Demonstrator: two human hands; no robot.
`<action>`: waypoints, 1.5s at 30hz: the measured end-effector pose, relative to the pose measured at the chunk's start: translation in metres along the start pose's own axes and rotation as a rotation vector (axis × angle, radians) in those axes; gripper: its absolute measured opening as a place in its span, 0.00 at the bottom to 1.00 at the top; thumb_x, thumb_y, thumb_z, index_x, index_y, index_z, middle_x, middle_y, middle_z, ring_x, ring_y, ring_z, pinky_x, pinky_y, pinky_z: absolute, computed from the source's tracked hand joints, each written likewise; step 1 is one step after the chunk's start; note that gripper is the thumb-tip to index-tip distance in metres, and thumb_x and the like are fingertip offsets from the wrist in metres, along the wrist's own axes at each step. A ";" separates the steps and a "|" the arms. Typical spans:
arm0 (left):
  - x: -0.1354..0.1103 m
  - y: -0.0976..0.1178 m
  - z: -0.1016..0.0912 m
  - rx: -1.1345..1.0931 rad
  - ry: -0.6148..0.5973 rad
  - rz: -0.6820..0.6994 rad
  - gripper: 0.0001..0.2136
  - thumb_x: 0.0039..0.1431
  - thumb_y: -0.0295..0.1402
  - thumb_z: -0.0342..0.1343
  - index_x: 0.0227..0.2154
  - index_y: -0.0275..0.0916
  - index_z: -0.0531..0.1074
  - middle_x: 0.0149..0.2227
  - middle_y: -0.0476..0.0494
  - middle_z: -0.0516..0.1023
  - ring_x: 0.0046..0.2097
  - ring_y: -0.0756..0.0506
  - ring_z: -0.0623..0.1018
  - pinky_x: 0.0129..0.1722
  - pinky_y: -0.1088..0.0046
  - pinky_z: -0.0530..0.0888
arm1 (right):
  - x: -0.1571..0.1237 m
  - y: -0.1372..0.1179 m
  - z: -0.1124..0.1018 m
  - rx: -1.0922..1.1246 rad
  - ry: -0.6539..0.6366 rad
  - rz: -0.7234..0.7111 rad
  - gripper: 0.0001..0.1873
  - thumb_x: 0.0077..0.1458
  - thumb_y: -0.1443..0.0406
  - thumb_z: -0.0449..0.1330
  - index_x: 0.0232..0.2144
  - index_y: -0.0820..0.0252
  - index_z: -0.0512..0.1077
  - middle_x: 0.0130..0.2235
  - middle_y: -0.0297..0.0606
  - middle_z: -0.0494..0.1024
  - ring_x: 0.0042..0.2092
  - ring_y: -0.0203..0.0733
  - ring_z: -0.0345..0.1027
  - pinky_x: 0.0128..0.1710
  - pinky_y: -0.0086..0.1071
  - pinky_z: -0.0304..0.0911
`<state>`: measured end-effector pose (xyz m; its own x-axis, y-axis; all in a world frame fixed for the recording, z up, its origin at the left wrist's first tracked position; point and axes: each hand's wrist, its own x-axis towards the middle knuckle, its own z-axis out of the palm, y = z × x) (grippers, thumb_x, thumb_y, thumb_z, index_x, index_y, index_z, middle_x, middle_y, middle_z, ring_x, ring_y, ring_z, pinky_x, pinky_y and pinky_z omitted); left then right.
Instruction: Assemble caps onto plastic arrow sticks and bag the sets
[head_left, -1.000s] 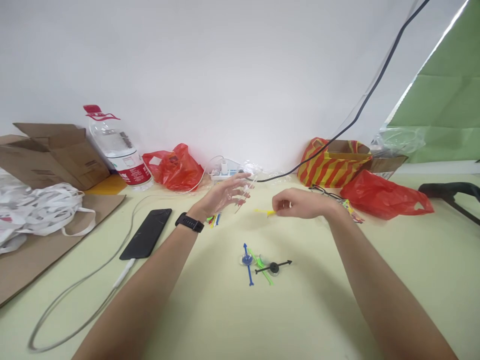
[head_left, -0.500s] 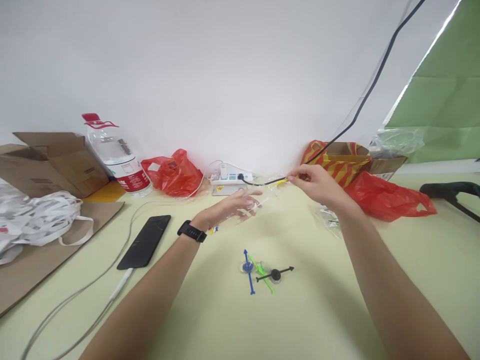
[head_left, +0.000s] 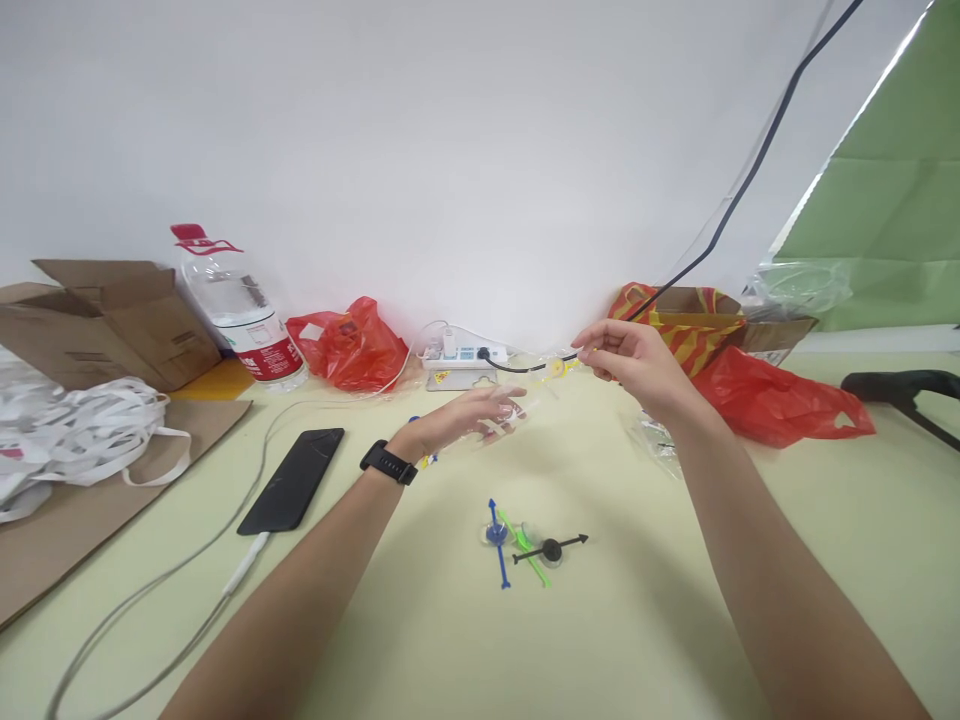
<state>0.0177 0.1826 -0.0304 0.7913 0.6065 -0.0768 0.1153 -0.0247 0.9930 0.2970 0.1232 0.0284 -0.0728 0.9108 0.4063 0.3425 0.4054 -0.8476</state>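
My left hand (head_left: 480,415), with a black watch on the wrist, is curled around a clear and whitish plastic piece (head_left: 501,424) whose exact kind I cannot make out. Higher and to the right, my right hand (head_left: 626,362) pinches the end of a yellow arrow spinner (head_left: 556,368) with a clear part around its round hub. Nearer on the table lie three more: a blue arrow spinner (head_left: 498,545), a green arrow spinner (head_left: 536,565) and a black arrow spinner (head_left: 552,549), touching or overlapping. Small coloured pieces (head_left: 429,460) show partly behind my left wrist.
At the back are a power strip (head_left: 465,356), red plastic bags (head_left: 349,345) and a large bottle (head_left: 255,330). A phone (head_left: 292,480) with a charging cable lies left, near white straps (head_left: 97,440) and a cardboard box (head_left: 112,325). A clear packet (head_left: 660,445) lies by my right forearm.
The yellow spinner has turned or tilted in my right hand, so its hub shows more clearly. My left hand has shifted slightly; the three spinners on the table stay put.
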 end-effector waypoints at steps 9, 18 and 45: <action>0.000 0.005 0.009 -0.038 -0.028 0.025 0.26 0.65 0.42 0.59 0.64 0.46 0.68 0.59 0.36 0.73 0.49 0.41 0.74 0.42 0.66 0.68 | 0.004 0.012 0.025 -0.096 -0.169 0.038 0.13 0.50 0.57 0.69 0.32 0.61 0.77 0.30 0.37 0.77 0.32 0.39 0.68 0.32 0.32 0.62; -0.002 0.010 0.009 -0.070 -0.026 0.030 0.27 0.65 0.43 0.59 0.65 0.45 0.66 0.57 0.35 0.74 0.49 0.41 0.75 0.42 0.66 0.67 | 0.003 0.005 0.022 -0.041 -0.039 0.027 0.20 0.47 0.51 0.72 0.32 0.61 0.77 0.31 0.39 0.79 0.32 0.41 0.71 0.32 0.33 0.65; 0.005 -0.012 0.025 -0.407 -0.304 0.064 0.39 0.59 0.61 0.55 0.63 0.36 0.67 0.50 0.28 0.78 0.36 0.45 0.74 0.38 0.68 0.67 | -0.003 -0.013 0.026 0.014 -0.088 -0.320 0.05 0.55 0.67 0.59 0.28 0.57 0.73 0.37 0.37 0.76 0.46 0.46 0.71 0.49 0.40 0.64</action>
<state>0.0350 0.1663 -0.0451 0.9350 0.3539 0.0231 -0.1345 0.2937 0.9464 0.2688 0.1174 0.0296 -0.2549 0.7403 0.6220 0.2765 0.6722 -0.6868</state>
